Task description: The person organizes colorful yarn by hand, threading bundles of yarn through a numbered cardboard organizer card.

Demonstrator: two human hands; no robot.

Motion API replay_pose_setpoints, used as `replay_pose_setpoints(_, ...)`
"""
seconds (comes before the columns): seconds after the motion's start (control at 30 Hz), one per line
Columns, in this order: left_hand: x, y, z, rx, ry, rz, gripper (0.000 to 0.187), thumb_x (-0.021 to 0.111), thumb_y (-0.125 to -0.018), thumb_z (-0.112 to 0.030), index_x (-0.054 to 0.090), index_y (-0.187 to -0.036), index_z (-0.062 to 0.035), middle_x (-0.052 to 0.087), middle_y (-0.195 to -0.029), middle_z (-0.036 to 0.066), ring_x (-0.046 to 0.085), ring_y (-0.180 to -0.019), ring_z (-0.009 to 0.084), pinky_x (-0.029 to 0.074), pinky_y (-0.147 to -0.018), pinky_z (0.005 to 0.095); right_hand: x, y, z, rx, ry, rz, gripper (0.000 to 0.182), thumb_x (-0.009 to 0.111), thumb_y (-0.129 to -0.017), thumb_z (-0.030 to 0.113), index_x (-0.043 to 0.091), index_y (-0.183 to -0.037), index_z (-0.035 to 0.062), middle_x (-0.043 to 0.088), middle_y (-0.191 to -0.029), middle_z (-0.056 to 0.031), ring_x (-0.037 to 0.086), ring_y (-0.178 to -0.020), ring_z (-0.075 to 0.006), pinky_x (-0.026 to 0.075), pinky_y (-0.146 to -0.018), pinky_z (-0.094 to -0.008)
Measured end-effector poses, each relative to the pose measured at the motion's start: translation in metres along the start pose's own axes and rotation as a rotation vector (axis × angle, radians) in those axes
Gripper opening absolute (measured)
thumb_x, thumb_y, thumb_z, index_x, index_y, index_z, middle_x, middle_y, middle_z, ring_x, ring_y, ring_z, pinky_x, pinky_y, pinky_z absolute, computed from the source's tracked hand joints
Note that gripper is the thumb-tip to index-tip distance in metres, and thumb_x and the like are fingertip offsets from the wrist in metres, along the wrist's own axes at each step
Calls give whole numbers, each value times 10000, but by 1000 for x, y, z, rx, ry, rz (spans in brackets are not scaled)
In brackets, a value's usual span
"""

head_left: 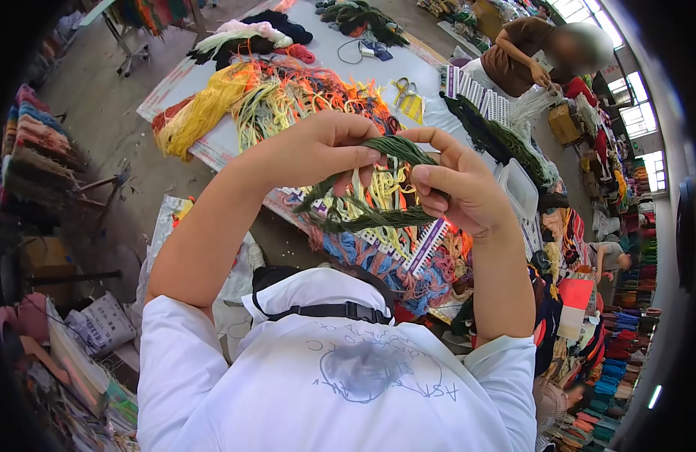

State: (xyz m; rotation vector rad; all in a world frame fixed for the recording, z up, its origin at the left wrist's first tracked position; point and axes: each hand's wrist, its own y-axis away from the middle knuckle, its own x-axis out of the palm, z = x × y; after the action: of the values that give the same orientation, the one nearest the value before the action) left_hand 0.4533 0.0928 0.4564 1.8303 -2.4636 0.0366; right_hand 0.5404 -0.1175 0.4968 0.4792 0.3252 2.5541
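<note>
A looped skein of dark green yarn (397, 218) hangs between my two hands over the table. My left hand (325, 151) grips its upper part, thumb pressed against the strands. On the other side, my right hand (457, 181) has its fingers curled round the loop, with thumb and forefinger bent near each other. Beneath the hands lie yellow, orange and pale green yarn strands (287, 98). White cards with purple strips (427, 247) lie among the yarn, close below my right hand.
Yellow-handled scissors (402, 89) and a yellow card (413, 107) lie beyond my hands. A yellow yarn bundle (201, 120) covers the table's left side. A co-worker in a brown top (510, 53) handles pale strands at the upper right. A clear tray (518, 190) is at right.
</note>
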Motion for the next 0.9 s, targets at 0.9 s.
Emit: replay_pose_setpoints(0.9, 11, 0, -33, -186, -63, 196, 326, 590, -883, -285, 521, -1072, -28, 578, -713, 21, 516, -531, 59, 401, -492, 186, 9, -4, 7, -135, 275, 14, 197, 592, -847, 98, 497, -1007, 35, 479, -695, 34, 378, -527, -12, 292, -460, -164)
